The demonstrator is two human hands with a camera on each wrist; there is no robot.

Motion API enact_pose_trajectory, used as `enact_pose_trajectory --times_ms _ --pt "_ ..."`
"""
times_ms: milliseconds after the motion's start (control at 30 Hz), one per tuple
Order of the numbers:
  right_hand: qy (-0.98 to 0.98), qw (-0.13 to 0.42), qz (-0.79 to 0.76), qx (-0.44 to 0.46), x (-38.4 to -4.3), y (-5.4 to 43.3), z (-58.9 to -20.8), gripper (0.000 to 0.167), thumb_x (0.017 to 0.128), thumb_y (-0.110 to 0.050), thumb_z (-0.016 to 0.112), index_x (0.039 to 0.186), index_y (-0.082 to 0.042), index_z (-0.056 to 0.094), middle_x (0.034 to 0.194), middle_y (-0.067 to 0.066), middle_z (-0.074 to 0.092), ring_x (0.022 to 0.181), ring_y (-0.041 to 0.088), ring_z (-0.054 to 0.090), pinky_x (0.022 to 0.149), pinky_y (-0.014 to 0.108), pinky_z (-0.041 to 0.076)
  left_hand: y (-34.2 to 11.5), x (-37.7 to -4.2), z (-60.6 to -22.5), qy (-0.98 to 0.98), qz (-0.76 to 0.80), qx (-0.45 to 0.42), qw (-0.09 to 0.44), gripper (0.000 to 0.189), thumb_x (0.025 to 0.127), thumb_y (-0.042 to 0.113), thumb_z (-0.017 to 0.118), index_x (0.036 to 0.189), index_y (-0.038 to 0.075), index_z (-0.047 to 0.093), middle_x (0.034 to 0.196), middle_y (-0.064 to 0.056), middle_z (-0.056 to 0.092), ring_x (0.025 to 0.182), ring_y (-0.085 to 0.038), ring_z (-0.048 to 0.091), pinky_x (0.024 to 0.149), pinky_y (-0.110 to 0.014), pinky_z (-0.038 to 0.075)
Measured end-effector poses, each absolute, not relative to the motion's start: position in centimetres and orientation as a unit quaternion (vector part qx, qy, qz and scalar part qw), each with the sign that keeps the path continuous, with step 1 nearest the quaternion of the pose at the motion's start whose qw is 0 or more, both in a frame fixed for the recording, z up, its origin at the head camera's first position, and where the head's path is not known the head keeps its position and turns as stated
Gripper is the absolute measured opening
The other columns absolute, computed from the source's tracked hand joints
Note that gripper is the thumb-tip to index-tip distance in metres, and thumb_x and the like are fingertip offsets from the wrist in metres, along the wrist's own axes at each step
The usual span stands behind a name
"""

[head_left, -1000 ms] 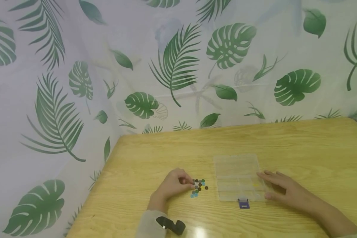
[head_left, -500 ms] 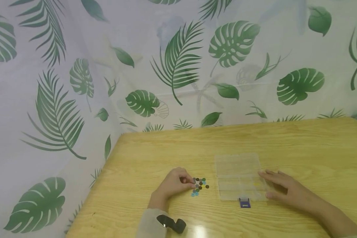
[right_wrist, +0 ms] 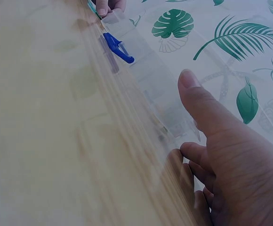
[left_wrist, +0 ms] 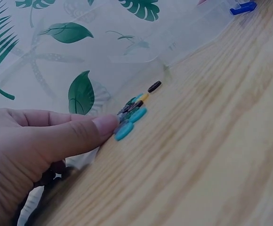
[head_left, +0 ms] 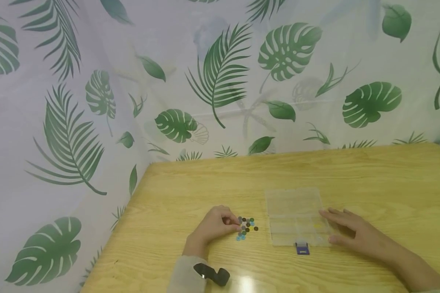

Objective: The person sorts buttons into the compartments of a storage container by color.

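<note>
Several small flat button-like discs (head_left: 247, 230) lie in a loose cluster on the table: black, grey, green, light blue and yellow. My left hand (head_left: 220, 221) is at the cluster's left edge, thumb and index fingertips close together over grey discs. In the left wrist view the thumb (left_wrist: 103, 126) covers part of the discs, and I cannot tell whether it pinches one. A clear plastic compartment box (head_left: 284, 232) with a blue-purple latch (head_left: 302, 248) stands right of them. Something yellow (head_left: 317, 225) shows in a right-hand compartment. My right hand (head_left: 355, 232) is spread, fingertips right at the box's right side.
The wood-grain table (head_left: 190, 183) runs back to a white cloth (head_left: 132, 49) printed with green leaves, which hangs behind and on the left. A black strap with a camera (head_left: 214, 274) sits on the left wrist over a pale sleeve.
The head view has shifted slightly, so the table and box sit a little higher and farther right. Both hands keep their places beside the discs and the box.
</note>
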State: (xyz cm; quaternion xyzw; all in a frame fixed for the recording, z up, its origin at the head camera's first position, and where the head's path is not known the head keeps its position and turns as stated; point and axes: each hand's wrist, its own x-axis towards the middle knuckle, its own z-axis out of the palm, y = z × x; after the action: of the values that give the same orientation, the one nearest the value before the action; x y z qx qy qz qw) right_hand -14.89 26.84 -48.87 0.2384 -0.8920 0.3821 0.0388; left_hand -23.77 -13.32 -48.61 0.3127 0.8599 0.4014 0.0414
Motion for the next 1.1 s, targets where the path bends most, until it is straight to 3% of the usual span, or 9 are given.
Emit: enact_pose_trajectory --times_ms 533,600,700,800,833,933,1033,1100 --pt "-0.89 0.041 0.383 0.246 -15.05 27.0 -48.62 0.063 0.086 -0.017 0.068 0.144 -0.019 0.041 0.142 0.027 0.04 0.128 -0.015 0.013 0.1 0.002 0.002 -13.02 -23.8 -48.01 0.869 0.393 0.295 0.062 0.01 0.076 0.024 0.08 0.075 0.016 0.074 0.064 0.011 0.052 0.064 -0.004 0.043 0.059 -0.018 0.037" --pt "-0.89 0.037 0.385 0.242 -15.02 27.0 -48.64 0.063 0.086 -0.017 0.068 0.143 -0.02 0.042 0.142 0.027 0.04 0.136 -0.001 0.017 0.101 0.003 0.002 -13.0 -23.83 -48.08 0.869 0.392 0.296 0.06 0.011 0.076 0.025 0.08 0.075 0.016 0.074 0.065 0.011 0.052 0.063 -0.003 0.043 0.059 -0.018 0.038" --pt "-0.883 0.022 0.406 0.234 -14.98 27.01 -48.66 0.062 0.087 -0.017 0.067 0.144 -0.019 0.042 0.143 0.03 0.036 0.14 0.038 0.019 0.116 0.037 0.004 -12.99 -23.88 -48.25 0.87 0.389 0.299 0.053 0.012 0.076 0.027 0.08 0.075 0.017 0.074 0.066 0.011 0.053 0.063 -0.003 0.042 0.058 -0.018 0.038" --pt "-0.875 0.009 0.425 0.232 -14.95 26.96 -48.65 0.062 0.087 -0.016 0.067 0.144 -0.018 0.042 0.143 0.032 0.033 0.128 0.062 0.019 0.105 0.068 0.006 -13.01 -23.85 -48.4 0.872 0.389 0.291 0.052 0.013 0.076 0.029 0.08 0.076 0.018 0.074 0.068 0.01 0.054 0.063 -0.004 0.042 0.058 -0.018 0.037" --pt "-0.875 0.009 0.424 0.232 -14.94 26.94 -48.67 0.061 0.087 -0.016 0.067 0.144 -0.018 0.042 0.143 0.032 0.033 0.131 0.058 0.018 0.105 0.067 0.006 -13.01 -23.81 -48.43 0.873 0.391 0.286 0.054 0.013 0.076 0.03 0.079 0.076 0.019 0.074 0.068 0.01 0.055 0.063 -0.004 0.042 0.058 -0.019 0.037" --pt "-0.882 0.021 0.406 0.237 -14.94 26.89 -48.74 0.061 0.087 -0.017 0.067 0.143 -0.019 0.042 0.143 0.028 0.037 0.142 0.023 0.018 0.116 0.033 0.002 -12.95 -23.71 -48.37 0.871 0.408 0.267 0.06 0.013 0.076 0.03 0.079 0.076 0.019 0.073 0.069 0.01 0.054 0.064 -0.005 0.043 0.059 -0.019 0.038" --pt "-0.887 0.035 0.391 0.244 -14.98 26.9 -48.83 0.061 0.087 -0.017 0.067 0.143 -0.019 0.042 0.142 0.026 0.04 0.131 -0.012 0.015 0.102 0.004 0.001 -12.73 -23.66 -48.11 0.865 0.424 0.264 0.05 0.012 0.077 0.03 0.078 0.077 0.019 0.073 0.067 0.008 0.051 0.064 -0.007 0.043 0.06 -0.02 0.038" --pt "-0.885 0.037 0.392 0.248 -14.99 26.93 -48.85 0.062 0.087 -0.016 0.067 0.143 -0.019 0.042 0.142 0.027 0.04 0.128 -0.019 0.013 0.101 0.003 0.001 -12.55 -23.67 -47.85 0.863 0.424 0.273 0.035 0.011 0.078 0.029 0.078 0.078 0.02 0.074 0.066 0.008 0.05 0.064 -0.007 0.042 0.059 -0.021 0.038"
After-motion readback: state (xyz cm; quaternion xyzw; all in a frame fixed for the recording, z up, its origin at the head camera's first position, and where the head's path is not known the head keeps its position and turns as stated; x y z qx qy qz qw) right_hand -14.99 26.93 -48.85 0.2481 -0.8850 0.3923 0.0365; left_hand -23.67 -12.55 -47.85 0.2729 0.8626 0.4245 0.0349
